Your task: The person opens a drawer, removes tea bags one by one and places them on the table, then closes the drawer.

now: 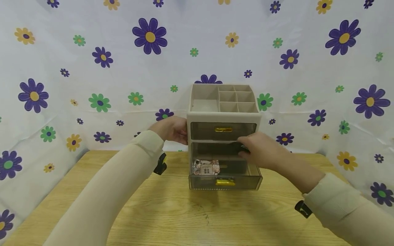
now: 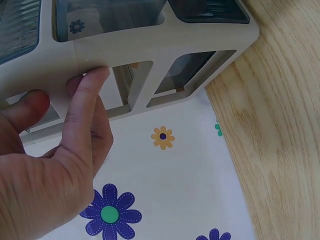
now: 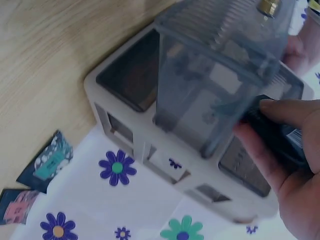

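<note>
A cream desktop drawer organizer (image 1: 224, 117) stands at the back of the table. Its smoky clear middle drawer (image 1: 203, 182) is pulled out, with a patterned packet (image 1: 207, 168) lying inside at the left. My left hand (image 1: 173, 130) holds the organizer's left side; in the left wrist view, the thumb and fingers lie about a strut between two side openings. At the right edge of the pulled-out drawer, my right hand (image 1: 261, 150) pinches a black packet (image 3: 275, 135) with a barcode label between thumb and fingers. The packet's far end overlaps the drawer.
The top drawer (image 1: 203, 131), with a gold handle, is closed. Divided compartments (image 1: 228, 107) form the organizer's top. Two dark packets, one with a green label (image 3: 47, 162) and one with a pink label (image 3: 19, 206), lie beside the organizer. A flowered cloth (image 1: 123, 68) hangs behind the wooden table (image 1: 160, 212).
</note>
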The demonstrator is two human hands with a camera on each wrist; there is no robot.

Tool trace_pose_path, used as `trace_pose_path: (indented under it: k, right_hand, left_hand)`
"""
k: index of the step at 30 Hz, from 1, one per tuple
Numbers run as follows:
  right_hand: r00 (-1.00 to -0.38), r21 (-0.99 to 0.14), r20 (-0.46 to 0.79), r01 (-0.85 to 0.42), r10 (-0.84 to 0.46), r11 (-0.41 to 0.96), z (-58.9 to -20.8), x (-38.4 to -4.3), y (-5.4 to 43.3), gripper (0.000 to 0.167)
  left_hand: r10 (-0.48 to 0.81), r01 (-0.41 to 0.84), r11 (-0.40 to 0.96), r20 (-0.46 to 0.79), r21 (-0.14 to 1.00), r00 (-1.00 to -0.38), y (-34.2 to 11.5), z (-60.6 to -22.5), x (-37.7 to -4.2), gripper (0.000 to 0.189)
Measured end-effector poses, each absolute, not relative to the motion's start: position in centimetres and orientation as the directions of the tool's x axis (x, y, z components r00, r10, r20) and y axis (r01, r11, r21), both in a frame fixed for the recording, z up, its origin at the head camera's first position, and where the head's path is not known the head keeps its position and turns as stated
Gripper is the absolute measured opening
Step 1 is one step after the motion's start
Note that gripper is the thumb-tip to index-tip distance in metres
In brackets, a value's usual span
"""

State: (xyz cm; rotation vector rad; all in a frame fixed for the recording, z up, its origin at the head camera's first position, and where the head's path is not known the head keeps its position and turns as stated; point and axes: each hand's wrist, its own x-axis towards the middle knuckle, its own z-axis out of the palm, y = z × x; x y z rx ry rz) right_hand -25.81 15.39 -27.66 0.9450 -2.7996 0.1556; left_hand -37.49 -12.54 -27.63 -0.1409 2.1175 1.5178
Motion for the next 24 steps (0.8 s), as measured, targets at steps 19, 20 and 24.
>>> trace_pose_path:
  k: [19, 20, 24]
  right_hand:
    - [-0.566, 0.067, 0.663, -0.608, -0.491, 0.791, -28.0, -24.5, 21.5, 0.02]
    - [-0.565, 0.063, 0.67, -0.602, -0.481, 0.796, -28.1, -24.6, 21.8, 0.018]
    - [-0.604, 0.02, 0.672, -0.563, -0.429, 0.826, -28.7, -25.0, 22.9, 0.013]
  left_hand:
    - [0.216, -0.369, 0.368, -0.465, 0.853, -0.859, -12.7, -27.7, -37.5, 0.032]
    - [0.216, -0.369, 0.368, -0.464, 0.854, -0.859, -12.7, -27.7, -37.5, 0.032]
    - [0.216, -0.371, 0.366, -0.466, 0.853, -0.858, -12.7, -27.7, -37.5, 0.032]
